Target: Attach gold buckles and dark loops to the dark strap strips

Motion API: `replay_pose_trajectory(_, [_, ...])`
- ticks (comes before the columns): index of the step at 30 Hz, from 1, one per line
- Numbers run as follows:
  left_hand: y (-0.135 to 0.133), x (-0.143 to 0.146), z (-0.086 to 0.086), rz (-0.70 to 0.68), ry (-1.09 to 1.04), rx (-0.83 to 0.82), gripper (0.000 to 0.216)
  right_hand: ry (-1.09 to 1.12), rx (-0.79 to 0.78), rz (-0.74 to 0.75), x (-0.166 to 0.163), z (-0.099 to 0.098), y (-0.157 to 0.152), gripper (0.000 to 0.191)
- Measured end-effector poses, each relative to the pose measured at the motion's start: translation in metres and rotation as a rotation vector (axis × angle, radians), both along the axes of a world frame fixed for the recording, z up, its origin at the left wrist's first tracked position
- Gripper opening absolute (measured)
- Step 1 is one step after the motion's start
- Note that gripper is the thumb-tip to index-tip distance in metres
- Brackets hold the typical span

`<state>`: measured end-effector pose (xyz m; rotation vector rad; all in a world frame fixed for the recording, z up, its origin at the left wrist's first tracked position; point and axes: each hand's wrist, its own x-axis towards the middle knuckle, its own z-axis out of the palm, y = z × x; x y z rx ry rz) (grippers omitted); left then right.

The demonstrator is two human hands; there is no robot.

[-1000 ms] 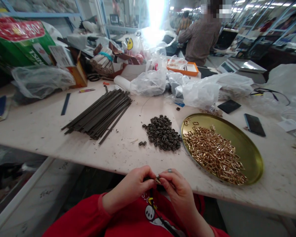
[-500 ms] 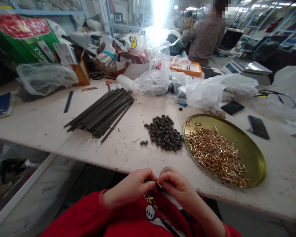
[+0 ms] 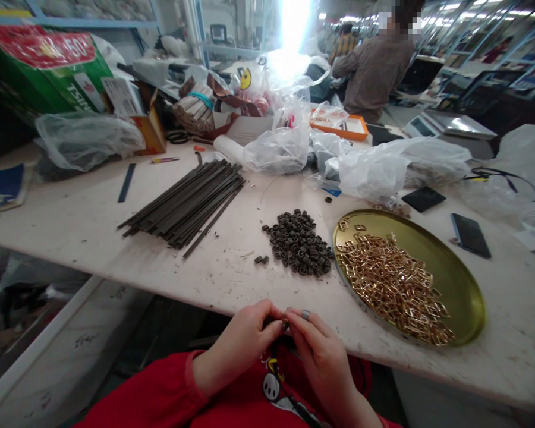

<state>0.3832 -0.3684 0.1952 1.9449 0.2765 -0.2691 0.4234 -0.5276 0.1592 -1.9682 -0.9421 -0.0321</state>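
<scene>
Both hands meet at the near edge of the tabletop (image 3: 93, 238), above a red sleeve (image 3: 160, 392). Left hand (image 3: 245, 342) & right hand (image 3: 323, 356) are closed fingertip to fingertip, pinching a small piece (image 3: 285, 324) btwn thumbs and forefingers. The piece is mostly hidden by the fingers, so only a dark bit shows; shape can't be told. There's a ring (image 3: 305, 314) on a right-hand finger. Farther out, approx. mid-tabletop, is a heap of dark loops (image 3: 298, 242) w/ a couple of strays just left of it. Just right of the heap is a round gold tray (image 3: 466, 279) w/ a pile of gold buckles (image 3: 396, 285) spread across its left & near part. Left and a bit farther is a bundle of long dark strips (image 3: 187, 202), lying slantwise. On the far side are clear plastic bags (image 3: 370, 169), and a phone (image 3: 470, 235) lies flat just beyond the tray's right rim. Far left is a green box (image 3: 40, 65). A person in a brown top (image 3: 374, 71) is at the far end, back turned.
</scene>
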Motion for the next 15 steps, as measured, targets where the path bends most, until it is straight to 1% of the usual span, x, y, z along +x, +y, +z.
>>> replay_pose_trajectory(2, [-0.001,-0.002,0.000,0.022,-0.008,-0.007,0.014,-0.052,0.005,-0.035,-0.003,-0.003,0.000,0.034])
replay_pose_trajectory(4, [-0.002,-0.005,0.000,0.037,-0.027,-0.015,0.015,-0.054,0.029,-0.080,-0.005,-0.004,0.000,0.032])
replay_pose_trajectory(8, [-0.001,-0.010,-0.001,0.035,-0.095,-0.022,0.016,0.078,0.103,-0.154,-0.008,-0.001,0.001,0.025])
replay_pose_trajectory(11, [0.000,-0.012,-0.003,0.024,-0.123,-0.031,0.015,0.118,0.106,-0.131,-0.008,0.003,0.001,0.023])
replay_pose_trajectory(15, [-0.002,-0.013,-0.005,0.049,-0.127,-0.069,0.013,0.060,0.090,-0.098,-0.009,0.005,0.001,0.026])
